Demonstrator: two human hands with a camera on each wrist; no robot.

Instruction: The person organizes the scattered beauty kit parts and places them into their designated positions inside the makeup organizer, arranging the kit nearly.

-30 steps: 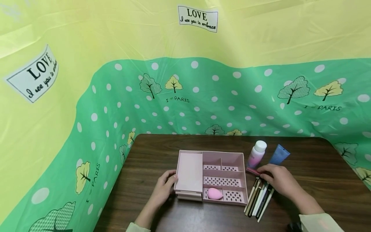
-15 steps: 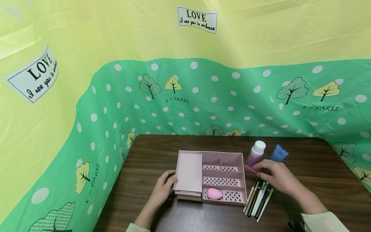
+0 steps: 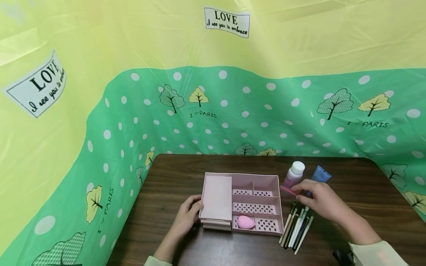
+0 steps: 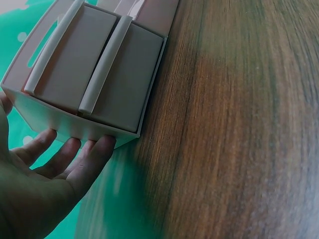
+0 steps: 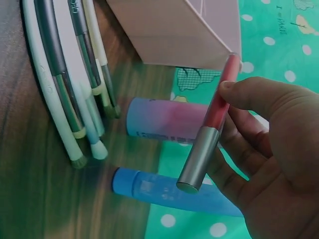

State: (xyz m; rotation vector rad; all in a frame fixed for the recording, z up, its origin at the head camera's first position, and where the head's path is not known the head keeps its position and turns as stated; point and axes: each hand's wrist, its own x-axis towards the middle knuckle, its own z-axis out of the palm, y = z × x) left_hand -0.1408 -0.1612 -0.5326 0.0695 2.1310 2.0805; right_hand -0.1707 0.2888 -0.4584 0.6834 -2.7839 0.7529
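Observation:
My right hand [image 3: 323, 199] pinches a slim lip gloss tube [image 5: 219, 107], reddish pink with a silver cap, between thumb and fingers. It is lifted above the table, near the right side of a pink organizer box [image 3: 217, 197]. My left hand [image 3: 186, 214] rests against the box's left side; in the left wrist view its fingertips [image 4: 103, 144] touch the outer wall, beside two small drawers [image 4: 132, 74]. A pink makeup sponge [image 3: 246, 222] lies in a front compartment of the box. Several makeup brushes [image 3: 296, 231] lie together just below the right hand.
Behind the right hand stand a white-capped pink-and-purple bottle [image 3: 294, 173] and a blue tube [image 3: 320, 174]. A dark object [image 3: 342, 257] lies by the right sleeve. The brown wooden table [image 3: 176, 173] meets a green and yellow cloth [image 3: 133, 111] at the back and left.
My right hand has raised the lip gloss tube from beside the brushes and shifted slightly, still close to the bottle. The left hand and the box have stayed in place.

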